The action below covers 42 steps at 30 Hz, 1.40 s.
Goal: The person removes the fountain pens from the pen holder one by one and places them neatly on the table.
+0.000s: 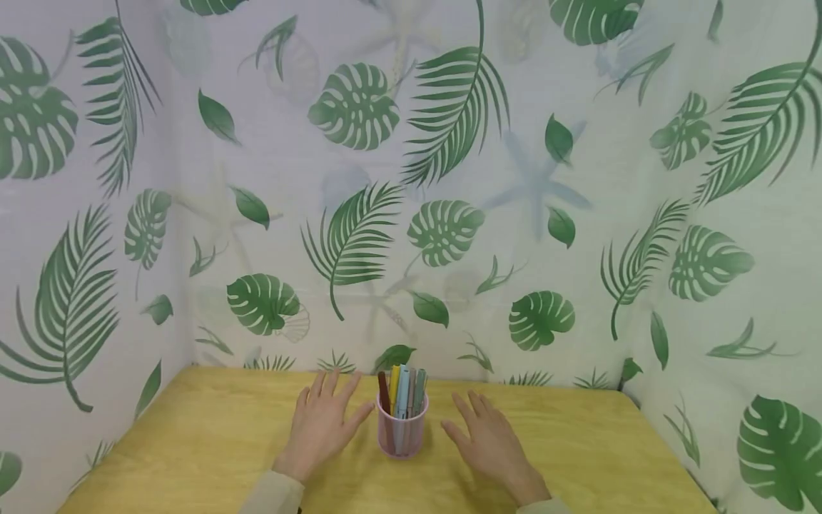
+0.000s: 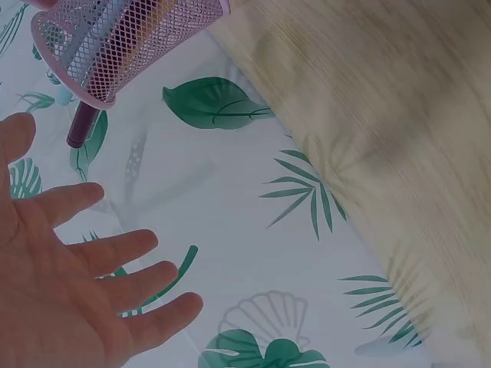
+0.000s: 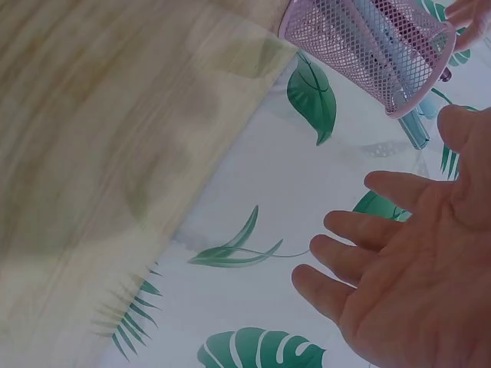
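Note:
A pink mesh pen holder (image 1: pixel 401 437) stands upright on the wooden table. Several pens fill it, among them a dark red pen (image 1: pixel 384 391), a yellow one (image 1: pixel 394 385) and a light blue one (image 1: pixel 403 389). To its left is my left hand (image 1: pixel 321 425), fingers straight and spread, the thumb close to the holder's rim. On the other side my right hand (image 1: pixel 488 439) has its fingers extended, a little farther from the holder. Both palms show bare in the wrist views, where the holder (image 2: pixel 153 46) appears near the top edge.
The yellow wood-grain table (image 1: pixel 212 428) reaches back to a white wall covering (image 1: pixel 385 300) printed with green leaves. Side panels of the same print stand along the table's left and right edges.

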Tool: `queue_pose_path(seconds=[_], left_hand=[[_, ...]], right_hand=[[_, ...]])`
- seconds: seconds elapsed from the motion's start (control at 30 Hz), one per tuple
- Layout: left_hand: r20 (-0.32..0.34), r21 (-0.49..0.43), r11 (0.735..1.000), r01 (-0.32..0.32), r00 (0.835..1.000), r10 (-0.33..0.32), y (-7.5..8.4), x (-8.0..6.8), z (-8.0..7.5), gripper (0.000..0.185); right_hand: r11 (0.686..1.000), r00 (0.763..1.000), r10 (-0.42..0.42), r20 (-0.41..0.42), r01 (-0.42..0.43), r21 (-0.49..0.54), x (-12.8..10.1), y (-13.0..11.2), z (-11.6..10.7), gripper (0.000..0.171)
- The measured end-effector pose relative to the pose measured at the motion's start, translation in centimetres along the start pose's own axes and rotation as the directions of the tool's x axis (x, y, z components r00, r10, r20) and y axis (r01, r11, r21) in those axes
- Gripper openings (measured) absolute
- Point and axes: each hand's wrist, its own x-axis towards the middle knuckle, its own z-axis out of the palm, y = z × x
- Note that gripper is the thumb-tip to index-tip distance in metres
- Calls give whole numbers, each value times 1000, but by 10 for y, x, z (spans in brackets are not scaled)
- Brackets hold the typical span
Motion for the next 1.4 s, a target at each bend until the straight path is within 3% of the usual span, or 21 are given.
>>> queue_pose_path(seconds=[0.2, 0.33, 0.4, 0.53, 0.67, 0.8, 1.0, 1.13, 1.2, 1.3, 1.4], left_hand=[[-44, -26, 1000, 0, 999, -1, 0, 4, -3, 60], [-43, -180, 983, 41, 998, -49, -1, 6, 0, 57], [-34, -262, 963, 61, 997, -72, 0, 9, 3, 55], [-22, -376, 922, 91, 994, -107, 4, 16, 8, 49], [-27, -458, 883, 103, 991, -130, 8, 20, 11, 44], [-39, -580, 811, 82, 991, -128, 10, 22, 15, 41], [-21, -714, 697, 72, 992, -124, 13, 24, 24, 42], [-16, -769, 632, 95, 986, -168, 12, 24, 32, 39], [-10, -784, 611, 108, 982, -187, 13, 25, 36, 37], [-32, -782, 615, 100, 979, -201, 15, 27, 41, 35], [-58, -770, 631, 92, 975, -213, 20, 28, 45, 36]], right_hand=[[999, 999, 28, -17, -28, 25, 5, 1, -1, 59], [988, 996, 87, -27, -83, 130, 5, 1, 1, 53], [968, 993, 110, -33, -99, 232, 6, 0, 2, 47], [875, 985, 171, -8, -148, 461, 10, 0, 3, 35], [726, 980, 194, 42, -173, 665, 11, -3, 3, 31], [591, 984, 162, 77, -159, 790, 12, -7, 2, 36], [483, 981, 177, 83, -160, 861, 17, -16, 8, 36], [454, 976, 200, 85, -169, 875, 21, -22, 20, 35], [454, 970, 230, 80, -180, 873, 22, -24, 26, 33], [480, 960, 275, 50, -182, 858, 22, -27, 31, 32], [525, 952, 304, 21, -186, 831, 22, -27, 34, 32]])
